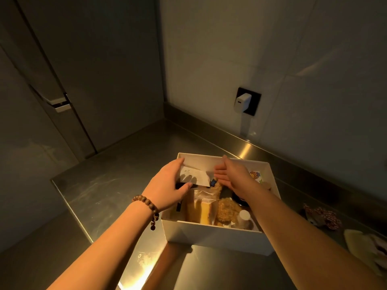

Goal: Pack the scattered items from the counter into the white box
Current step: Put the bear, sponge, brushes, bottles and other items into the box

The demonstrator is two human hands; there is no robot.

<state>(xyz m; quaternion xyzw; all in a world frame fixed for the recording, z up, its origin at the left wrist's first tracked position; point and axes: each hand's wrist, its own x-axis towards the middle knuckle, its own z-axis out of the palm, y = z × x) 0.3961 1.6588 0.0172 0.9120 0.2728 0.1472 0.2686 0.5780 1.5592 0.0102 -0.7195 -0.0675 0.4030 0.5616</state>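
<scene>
The white box (pixel 217 237) stands on the steel counter (pixel 100 185) and holds several items: a bagged yellow cake (pixel 202 210), a brown fuzzy toy (pixel 227 210), a small white-capped bottle (pixel 244 218) and a white paper card (pixel 194 176). My left hand (pixel 169 185) reaches over the box's left wall, thumb on a dark item beneath the card, fingers at the card's left edge. My right hand (pixel 232 174) hovers inside the box with straight fingers, holding nothing. What lies under the hands is hidden.
A red-and-white patterned cloth (pixel 322 217) and a pale yellow item (pixel 360 241) lie on the counter right of the box. A white charger (pixel 241 102) sits in the wall socket behind. A fridge door (pixel 62 80) stands at the left.
</scene>
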